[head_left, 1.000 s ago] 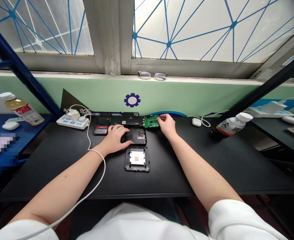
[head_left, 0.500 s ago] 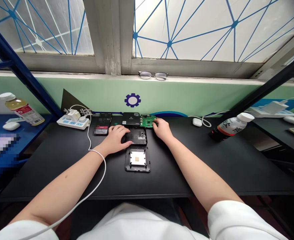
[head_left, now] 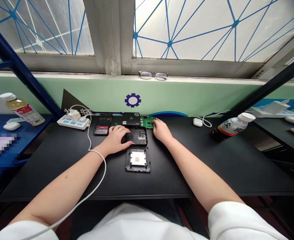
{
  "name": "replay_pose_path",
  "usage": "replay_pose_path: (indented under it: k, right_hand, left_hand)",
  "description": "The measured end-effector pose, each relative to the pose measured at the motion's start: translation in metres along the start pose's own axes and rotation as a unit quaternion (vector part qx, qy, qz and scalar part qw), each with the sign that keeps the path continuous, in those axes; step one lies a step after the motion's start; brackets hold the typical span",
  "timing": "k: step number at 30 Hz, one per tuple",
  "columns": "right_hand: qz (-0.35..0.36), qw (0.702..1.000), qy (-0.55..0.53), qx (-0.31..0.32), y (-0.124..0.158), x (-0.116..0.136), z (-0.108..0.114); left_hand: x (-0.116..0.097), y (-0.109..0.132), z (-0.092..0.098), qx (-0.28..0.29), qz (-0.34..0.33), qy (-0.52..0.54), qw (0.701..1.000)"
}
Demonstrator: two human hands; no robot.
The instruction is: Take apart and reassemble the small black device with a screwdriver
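My left hand [head_left: 116,137] rests flat on the left side of a black square case shell [head_left: 138,136] in the middle of the black table [head_left: 212,166]. Just behind the shell lies a green circuit board [head_left: 147,122], and my right hand [head_left: 161,130] holds its right edge with the fingers. A second black case half with a pale square pad [head_left: 137,159] lies nearer me, untouched. A small black box [head_left: 131,119] sits behind the shell, left of the board.
A white power strip [head_left: 73,121] with a plugged charger and a white cable [head_left: 96,166] lies at the left. A dark pack [head_left: 101,125] is beside it. Bottles stand at far left [head_left: 21,108] and lie at right [head_left: 233,126]. Glasses [head_left: 153,75] rest on the sill.
My right hand has drawn the green circuit board leftward and lower, toward the black case shell. My left hand has stayed on the shell.
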State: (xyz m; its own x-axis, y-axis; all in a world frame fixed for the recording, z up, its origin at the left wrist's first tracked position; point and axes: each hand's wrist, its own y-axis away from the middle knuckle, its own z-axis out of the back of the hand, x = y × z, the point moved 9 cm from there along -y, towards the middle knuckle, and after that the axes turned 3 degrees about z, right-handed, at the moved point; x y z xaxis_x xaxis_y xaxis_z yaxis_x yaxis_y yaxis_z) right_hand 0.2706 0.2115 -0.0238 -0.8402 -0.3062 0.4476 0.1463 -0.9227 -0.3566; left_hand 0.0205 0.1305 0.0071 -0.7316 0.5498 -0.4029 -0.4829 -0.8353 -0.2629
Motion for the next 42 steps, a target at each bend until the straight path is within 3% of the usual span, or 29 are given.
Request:
replay_pose_path:
  k: [7,12,16,20,23,27,32,35,42]
  right_hand:
    - [-0.009,0.999,0.037,-0.008,0.001,0.007,0.019]
    - [-0.101,0.991,0.077,-0.029,0.006,-0.021,0.046]
    - [-0.160,0.985,0.069,-0.007,0.011,-0.044,0.047]
    - [-0.166,0.985,0.039,-0.014,0.008,-0.042,0.051]
    - [-0.131,0.990,0.002,-0.051,0.008,-0.015,0.068]
    - [0.003,0.975,-0.176,-0.136,0.026,0.059,0.092]
    - [0.137,0.932,-0.320,-0.106,0.064,0.138,0.078]
    - [0.198,0.922,-0.319,-0.095,0.078,0.158,0.067]
    - [0.277,0.901,-0.297,-0.152,0.085,0.163,0.070]
  left_hand:
    - [-0.009,0.004,0.009,0.006,-0.021,0.020,1.000]
    - [-0.032,0.016,0.012,0.082,-0.080,0.062,0.991]
    - [-0.040,0.022,0.005,0.131,-0.093,0.062,0.985]
    - [-0.040,0.024,0.001,0.139,-0.101,0.063,0.983]
    - [-0.042,0.024,-0.001,0.141,-0.104,0.065,0.982]
    - [-0.044,0.024,-0.006,0.159,-0.100,0.063,0.980]
    - [-0.045,0.023,-0.007,0.163,-0.099,0.071,0.979]
    - [-0.043,0.021,-0.008,0.166,-0.090,0.079,0.979]
    - [-0.041,0.019,-0.014,0.185,-0.086,0.115,0.972]
